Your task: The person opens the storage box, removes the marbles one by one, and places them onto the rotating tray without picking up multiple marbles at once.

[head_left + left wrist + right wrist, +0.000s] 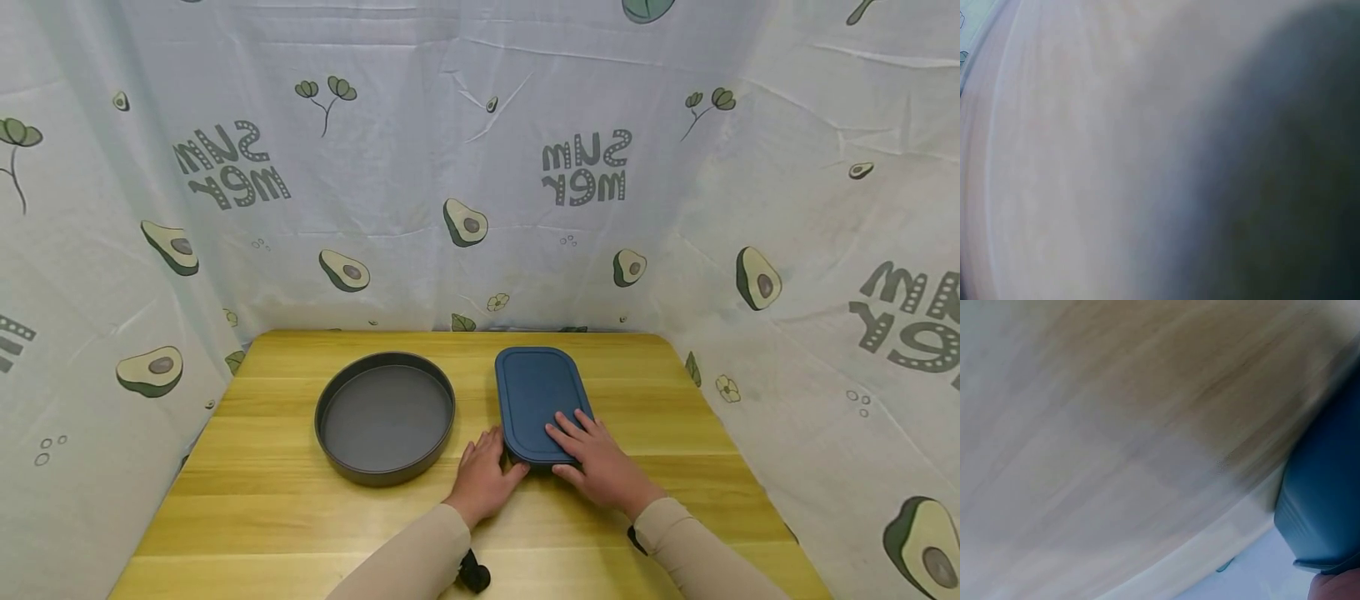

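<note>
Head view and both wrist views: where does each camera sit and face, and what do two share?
Head: on the head, facing forward and down at wooden table, round gray pan and blue lidded container; left hand, right hand and beige sleeves show.
Left wrist: on that wrist, facing the table, blurred; dark shape unidentifiable, no hand recognisable.
Right wrist: on that wrist, facing the table and container's side; a bit of finger shows.
Head and right wrist share the container.

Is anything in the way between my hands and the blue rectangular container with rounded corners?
Nothing visible is. Your right hand rests on the blue container, and your left hand is right at its near left corner, with no object between. The round, dark grey, shallow pan stands apart, off to the left.
</note>
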`<state>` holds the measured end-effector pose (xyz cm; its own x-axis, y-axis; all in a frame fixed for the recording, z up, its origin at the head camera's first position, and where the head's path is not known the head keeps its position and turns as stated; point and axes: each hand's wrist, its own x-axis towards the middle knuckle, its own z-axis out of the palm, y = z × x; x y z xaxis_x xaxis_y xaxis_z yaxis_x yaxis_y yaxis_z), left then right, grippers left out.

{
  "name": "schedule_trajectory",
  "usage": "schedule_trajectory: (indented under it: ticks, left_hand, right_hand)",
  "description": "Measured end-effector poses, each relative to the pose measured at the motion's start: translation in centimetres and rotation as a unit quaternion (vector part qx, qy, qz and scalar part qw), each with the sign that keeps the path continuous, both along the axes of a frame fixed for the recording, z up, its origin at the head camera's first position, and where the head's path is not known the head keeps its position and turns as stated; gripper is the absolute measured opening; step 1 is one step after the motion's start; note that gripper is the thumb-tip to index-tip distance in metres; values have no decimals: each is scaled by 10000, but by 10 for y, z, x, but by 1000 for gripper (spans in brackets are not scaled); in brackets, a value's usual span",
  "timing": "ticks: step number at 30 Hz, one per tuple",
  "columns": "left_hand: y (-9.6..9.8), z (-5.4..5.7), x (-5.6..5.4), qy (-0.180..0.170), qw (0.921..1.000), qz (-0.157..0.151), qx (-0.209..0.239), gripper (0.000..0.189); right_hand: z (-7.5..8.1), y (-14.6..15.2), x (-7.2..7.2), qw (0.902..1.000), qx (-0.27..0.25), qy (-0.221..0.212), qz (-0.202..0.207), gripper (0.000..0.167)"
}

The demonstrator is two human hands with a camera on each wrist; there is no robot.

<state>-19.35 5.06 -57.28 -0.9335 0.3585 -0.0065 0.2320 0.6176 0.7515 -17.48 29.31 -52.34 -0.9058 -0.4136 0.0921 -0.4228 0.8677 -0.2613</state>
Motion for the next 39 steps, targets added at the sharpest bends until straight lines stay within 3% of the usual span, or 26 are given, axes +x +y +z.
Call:
schedule_trajectory:
  ticks: [26,39]
  left_hand:
    - [1,-6,-3,-7,10000,26,9,83]
    - [1,-2,0,41,10000,33,15,83]
  right_hand:
    - [-3,4,-4,9999,-128,-79,49,66]
    - [-1,3,-4,9993,-290,-228,3,65]
